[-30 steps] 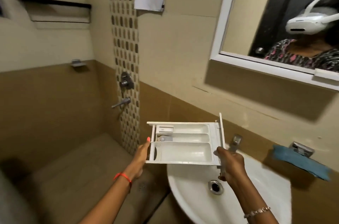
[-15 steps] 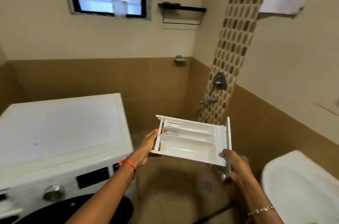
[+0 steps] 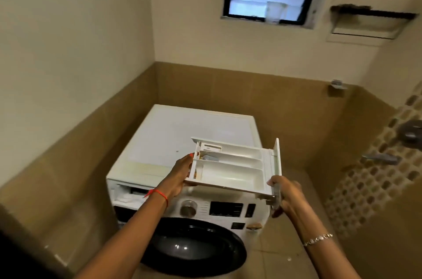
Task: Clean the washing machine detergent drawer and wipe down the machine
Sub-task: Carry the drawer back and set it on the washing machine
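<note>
Drawer held in air over front of washing machine, clear of empty slot at its 8 o'clock. Left hand grips back end, 9 o'clock; right hand curled round front panel, 4 o'clock. Judged light, stiff plastic, perhaps slippery; best held at both ends.

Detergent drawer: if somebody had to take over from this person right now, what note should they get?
Left hand: grips the back end of the detergent drawer.
Right hand: grips its front-panel end.
The drawer is out of the washing machine, held in the air above the machine's front.
The drawer slot at the machine's upper left stands open.
Done: drawer removed; compartments look mostly white, with some brownish marks at the back end.
Left: slide the drawer into the slot and wipe the machine. No cloth is in view.
</note>
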Demonstrator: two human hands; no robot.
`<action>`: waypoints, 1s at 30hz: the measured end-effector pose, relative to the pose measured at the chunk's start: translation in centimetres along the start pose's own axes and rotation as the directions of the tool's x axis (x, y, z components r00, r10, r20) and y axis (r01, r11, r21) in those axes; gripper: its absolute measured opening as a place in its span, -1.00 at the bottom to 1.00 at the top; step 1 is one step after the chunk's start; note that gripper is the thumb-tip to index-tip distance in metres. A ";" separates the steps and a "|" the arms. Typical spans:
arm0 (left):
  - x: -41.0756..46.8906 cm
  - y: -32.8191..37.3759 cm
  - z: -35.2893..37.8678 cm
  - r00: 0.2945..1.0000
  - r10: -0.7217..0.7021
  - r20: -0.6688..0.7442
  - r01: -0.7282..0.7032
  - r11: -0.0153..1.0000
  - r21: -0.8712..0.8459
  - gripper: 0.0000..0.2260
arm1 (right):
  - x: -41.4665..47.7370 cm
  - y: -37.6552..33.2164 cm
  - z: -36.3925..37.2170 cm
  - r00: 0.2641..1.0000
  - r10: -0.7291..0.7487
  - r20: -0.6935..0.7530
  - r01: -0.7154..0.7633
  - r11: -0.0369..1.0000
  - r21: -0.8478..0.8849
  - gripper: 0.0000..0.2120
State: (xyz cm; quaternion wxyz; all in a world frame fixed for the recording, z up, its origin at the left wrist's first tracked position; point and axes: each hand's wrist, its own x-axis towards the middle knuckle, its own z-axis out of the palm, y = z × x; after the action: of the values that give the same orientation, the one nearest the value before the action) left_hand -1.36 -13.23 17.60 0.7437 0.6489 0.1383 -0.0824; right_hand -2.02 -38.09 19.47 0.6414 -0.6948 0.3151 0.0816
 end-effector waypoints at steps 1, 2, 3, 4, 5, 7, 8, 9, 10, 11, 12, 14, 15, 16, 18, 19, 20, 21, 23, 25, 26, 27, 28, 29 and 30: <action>0.2 0.1 -1.3 1.000 -0.007 -0.026 0.007 1.000 -0.012 -0.73 | 0.3 -0.5 1.4 1.000 -0.003 0.020 0.003 1.000 -0.018 -0.77; 0.6 0.1 -2.6 0.998 -0.012 -0.057 0.010 1.000 -0.028 -0.73 | 0.5 -1.1 2.9 0.999 -0.008 0.049 0.010 0.999 -0.037 -0.76; 0.9 0.2 -3.8 0.996 -0.014 -0.090 0.010 0.999 -0.045 -0.75 | 0.8 -1.7 4.4 0.997 -0.013 0.079 0.018 0.998 -0.059 -0.76; 1.4 0.3 -4.9 0.992 -0.018 -0.128 0.011 0.998 -0.059 -0.76 | 1.1 -2.3 5.9 0.994 -0.016 0.106 0.024 0.997 -0.078 -0.79; 1.9 0.3 -5.9 0.986 -0.029 -0.165 0.016 0.997 -0.077 -0.77 | 1.4 -3.0 7.2 0.992 -0.014 0.129 0.027 0.995 -0.097 -0.82; 2.9 0.3 -7.6 0.973 -0.051 -0.225 0.024 0.993 -0.120 -0.78 | 2.3 -4.2 9.8 0.986 -0.024 0.167 0.046 0.990 -0.132 -0.89; 3.5 0.3 -8.3 0.967 -0.057 -0.247 0.022 0.990 -0.139 -0.79 | 3.0 -4.8 11.1 0.982 -0.033 0.185 0.061 0.987 -0.150 -0.90; 4.1 0.3 -9.1 0.961 -0.062 -0.271 0.018 0.987 -0.159 -0.79 | 3.9 -5.3 12.4 0.977 -0.048 0.209 0.085 0.981 -0.172 -0.91; 4.6 0.3 -9.7 0.953 -0.069 -0.295 0.014 0.983 -0.184 -0.78 | 4.8 -6.0 13.7 0.969 -0.066 0.238 0.114 0.975 -0.193 -0.91; 5.0 0.2 -10.2 0.945 -0.077 -0.318 0.009 0.978 -0.210 -0.78 | 5.6 -6.5 14.9 0.962 -0.080 0.261 0.139 0.966 -0.216 -0.91; 5.5 0.2 -10.8 0.935 -0.087 -0.344 0.001 0.970 -0.242 -0.77 | 6.6 -7.3 16.3 0.952 -0.085 0.293 0.161 0.956 -0.246 -0.89; 6.6 -0.1 -11.9 0.918 -0.111 -0.381 -0.016 0.949 -0.314 -0.75 | 8.3 -8.7 18.9 0.935 -0.074 0.346 0.188 0.933 -0.308 -0.86; 7.0 -0.3 -12.3 0.911 -0.122 -0.393 -0.027 0.935 -0.353 -0.75 | 9.1 -9.4 20.2 0.927 -0.072 0.369 0.205 0.919 -0.337 -0.85; 7.4 -0.6 -12.7 0.904 -0.133 -0.407 -0.037 0.923 -0.382 -0.76 | 9.8 -10.1 21.4 0.918 -0.079 0.389 0.229 0.906 -0.356 -0.84; 8.3 -1.4 -13.5 0.882 -0.157 -0.444 -0.055 0.902 -0.428 -0.77 | 11.3 -11.3 24.0 0.894 -0.089 0.439 0.280 0.876 -0.393 -0.84; 8.6 -1.6 -13.8 0.872 -0.164 -0.461 -0.067 0.893 -0.444 -0.77 | 12.0 -11.7 25.3 0.883 -0.089 0.462 0.303 0.859 -0.413 -0.84; 8.9 -1.8 -14.1 0.864 -0.166 -0.476 -0.080 0.887 -0.455 -0.77 | 12.6 -12.1 26.6 0.871 -0.088 0.483 0.324 0.841 -0.433 -0.84; 9.1 -1.9 -14.2 0.857 -0.168 -0.486 -0.093 0.879 -0.467 -0.77 | 13.2 -12.5 27.6 0.862 -0.088 0.498 0.345 0.822 -0.452 -0.85; 9.8 -2.3 -14.6 0.844 -0.173 -0.507 -0.124 0.857 -0.499 -0.76 | 14.4 -13.1 29.8 0.845 -0.091 0.527 0.382 0.793 -0.475 -0.86; 10.5 -2.7 -15.1 0.828 -0.188 -0.528 -0.143 0.840 -0.523 -0.77 | 15.5 -13.5 31.8 0.827 -0.103 0.553 0.421 0.766 -0.486 -0.85; 10.8 -2.8 -15.4 0.818 -0.203 -0.539 -0.147 0.832 -0.536 -0.78 | 15.9 -13.6 32.5 0.817 -0.111 0.566 0.442 0.751 -0.491 -0.85; 11.1 -2.9 -15.6 0.806 -0.217 -0.550 -0.154 0.821 -0.549 -0.79 | 16.3 -13.7 33.2 0.802 -0.116 0.585 0.465 0.737 -0.490 -0.85; 11.3 -3.1 -15.7 0.797 -0.229 -0.559 -0.161 0.811 -0.562 -0.80 | 16.6 -13.8 33.9 0.786 -0.124 0.606 0.488 0.725 -0.485 -0.85; 11.5 -3.1 -15.7 0.791 -0.238 -0.564 -0.171 0.800 -0.576 -0.80 | 17.0 -13.9 34.5 0.768 -0.131 0.627 0.510 0.717 -0.475 -0.84; 11.6 -3.2 -15.7 0.788 -0.244 -0.566 -0.180 0.787 -0.590 -0.80 | 17.3 -14.0 35.1 0.755 -0.135 0.642 0.524 0.713 -0.467 -0.83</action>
State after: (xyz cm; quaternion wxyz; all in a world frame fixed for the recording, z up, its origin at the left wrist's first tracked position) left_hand 7.15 2.45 9.05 0.8250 0.3578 0.4033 0.1697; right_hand 29.41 -11.08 16.50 0.4421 -0.8555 -0.0705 0.2601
